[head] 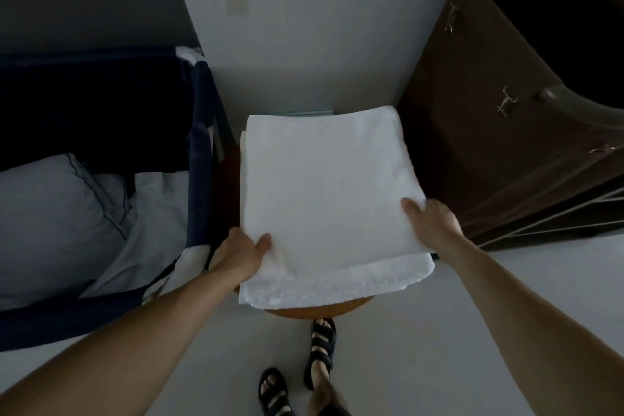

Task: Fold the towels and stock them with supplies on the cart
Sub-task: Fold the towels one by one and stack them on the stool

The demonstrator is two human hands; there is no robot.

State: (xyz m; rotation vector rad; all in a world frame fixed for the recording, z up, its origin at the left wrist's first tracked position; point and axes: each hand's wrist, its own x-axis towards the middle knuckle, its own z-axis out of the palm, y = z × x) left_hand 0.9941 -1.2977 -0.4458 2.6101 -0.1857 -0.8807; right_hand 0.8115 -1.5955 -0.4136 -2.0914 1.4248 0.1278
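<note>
Head view: left hand (241, 253) and right hand (430, 223) grip towel (324, 186) between hamper (199, 159) and cart (472, 145).

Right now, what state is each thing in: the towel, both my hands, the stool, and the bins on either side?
towel: folded flat, lying on the stool.
left hand: pinches the towel's near left corner.
right hand: pinches the towel's right edge.
stool: mostly covered by the towel.
blue bin: open, pillow inside.
brown bin: open, inside too dark to tell.
</note>
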